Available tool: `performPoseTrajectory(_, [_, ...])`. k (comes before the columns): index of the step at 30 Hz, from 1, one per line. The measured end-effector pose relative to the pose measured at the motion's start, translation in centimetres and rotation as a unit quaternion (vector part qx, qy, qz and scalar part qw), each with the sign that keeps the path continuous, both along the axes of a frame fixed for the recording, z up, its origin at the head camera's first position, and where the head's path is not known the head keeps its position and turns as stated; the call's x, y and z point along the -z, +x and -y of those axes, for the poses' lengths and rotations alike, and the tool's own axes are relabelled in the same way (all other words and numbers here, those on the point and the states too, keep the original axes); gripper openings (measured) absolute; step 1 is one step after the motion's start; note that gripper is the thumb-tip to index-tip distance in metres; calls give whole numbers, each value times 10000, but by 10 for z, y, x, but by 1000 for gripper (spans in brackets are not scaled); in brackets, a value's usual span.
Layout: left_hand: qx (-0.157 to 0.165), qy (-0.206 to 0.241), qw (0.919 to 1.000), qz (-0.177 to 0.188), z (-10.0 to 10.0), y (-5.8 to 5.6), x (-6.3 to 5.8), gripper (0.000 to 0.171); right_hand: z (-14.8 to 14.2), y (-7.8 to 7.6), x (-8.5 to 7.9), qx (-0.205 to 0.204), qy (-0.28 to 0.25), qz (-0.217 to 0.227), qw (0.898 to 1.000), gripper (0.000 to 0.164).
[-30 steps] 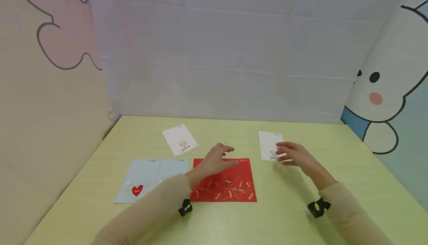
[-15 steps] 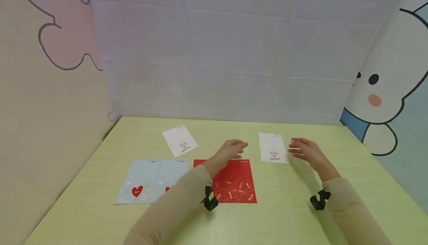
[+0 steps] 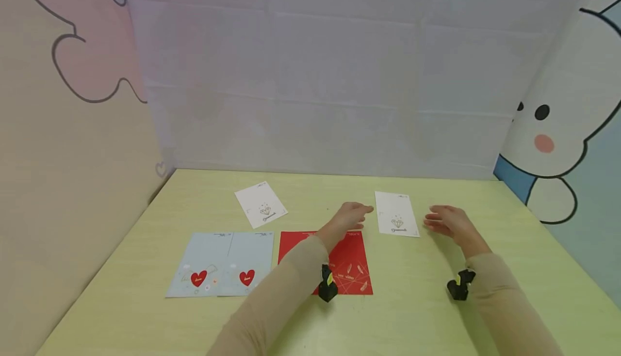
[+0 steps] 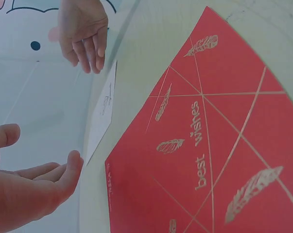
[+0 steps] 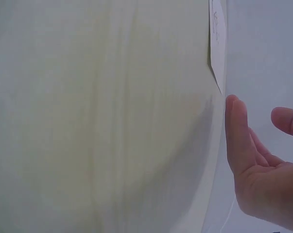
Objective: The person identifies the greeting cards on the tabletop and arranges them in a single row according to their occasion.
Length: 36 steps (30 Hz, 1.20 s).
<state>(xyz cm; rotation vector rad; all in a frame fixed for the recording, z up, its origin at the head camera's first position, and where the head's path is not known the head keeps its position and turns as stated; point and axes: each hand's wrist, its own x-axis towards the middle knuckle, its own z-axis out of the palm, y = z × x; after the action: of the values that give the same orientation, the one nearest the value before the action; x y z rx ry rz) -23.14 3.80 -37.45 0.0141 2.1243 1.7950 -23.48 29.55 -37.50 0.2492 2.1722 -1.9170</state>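
My left hand [image 3: 345, 222] hovers over the upper right of a red card printed with gold feathers and "best wishes" [image 4: 185, 160], its fingers pointing toward a white card with a gold diamond drawing [image 3: 395, 210]. Nothing is in its grasp. To the right of that white card is my right hand [image 3: 451, 224], held above the table with relaxed fingers and holding nothing; its shadow falls on the tabletop in the right wrist view. The forearm and sleeve of the left arm hide part of the red card.
Left of the red card lie two pale blue cards with red hearts [image 3: 247, 277], side by side. A second white diamond card [image 3: 262, 205] lies tilted farther back. A white sheet [image 3: 315, 86] hangs behind the table [image 3: 398, 318].
My left hand has moved right across the red card toward the white card. My right hand has drawn back rightward from that card, uncovering it. The cards have stayed in place.
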Motion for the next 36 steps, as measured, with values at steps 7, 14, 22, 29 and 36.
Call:
performPoseTrajectory(7, [33,-244,9997,8,-14,-7,8,46,-3,-3,4,101,27,339,9994,63])
performPoseTrajectory(14, [56,-228,9997,2,-27,-7,10,47,-3,-5,5,46,158,409,9990,67])
performPoseTrajectory(22, [111,-437,9989,-97,-40,-3,13,53,0,-7,5,-157,332,418,9985,64])
performPoseTrajectory(29, [-75,-697,9974,-175,-46,0,13,53,5,-7,3,-313,524,474,9970,61])
performPoseTrajectory(36, [-331,-847,9954,-304,-44,1,14,51,8,-7,2,-282,548,535,9967,62])
